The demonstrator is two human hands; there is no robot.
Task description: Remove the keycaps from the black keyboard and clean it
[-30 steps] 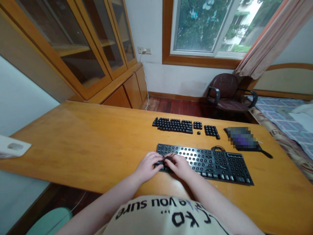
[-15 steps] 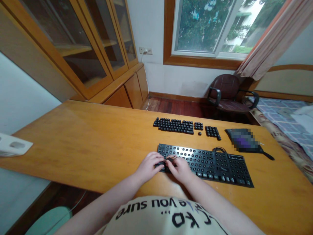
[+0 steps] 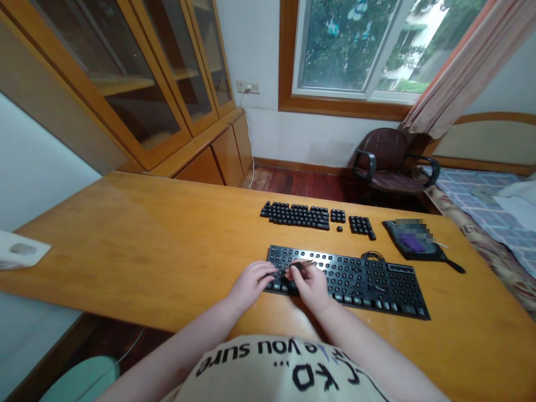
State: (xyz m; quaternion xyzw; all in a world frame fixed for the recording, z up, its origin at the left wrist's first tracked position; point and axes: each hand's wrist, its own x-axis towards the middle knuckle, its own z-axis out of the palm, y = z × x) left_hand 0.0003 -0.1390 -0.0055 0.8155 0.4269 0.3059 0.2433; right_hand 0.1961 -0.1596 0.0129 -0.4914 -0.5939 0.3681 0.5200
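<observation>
A black keyboard lies on the desk in front of me, most of its keycaps off so that bare switches show; several caps remain along its front row. My left hand rests at the keyboard's left end, fingers stretched over its keys and gripping nothing visible. Just beside it, my right hand is closed around a thin dark tool above the keys. A slim brownish end sticks out past the fingers; its exact kind is unclear. Loose black keycaps are laid out in keyboard order behind the keyboard.
A dark pouch with a strap lies at the desk's right. The keyboard's coiled cable sits behind it. A white object is at the desk's left edge. Beyond the desk stand an armchair and a bed.
My hands have drawn slightly apart. The right hand has shifted a little to the right and up with the dark tool, while the left stays at the keyboard's left end.
</observation>
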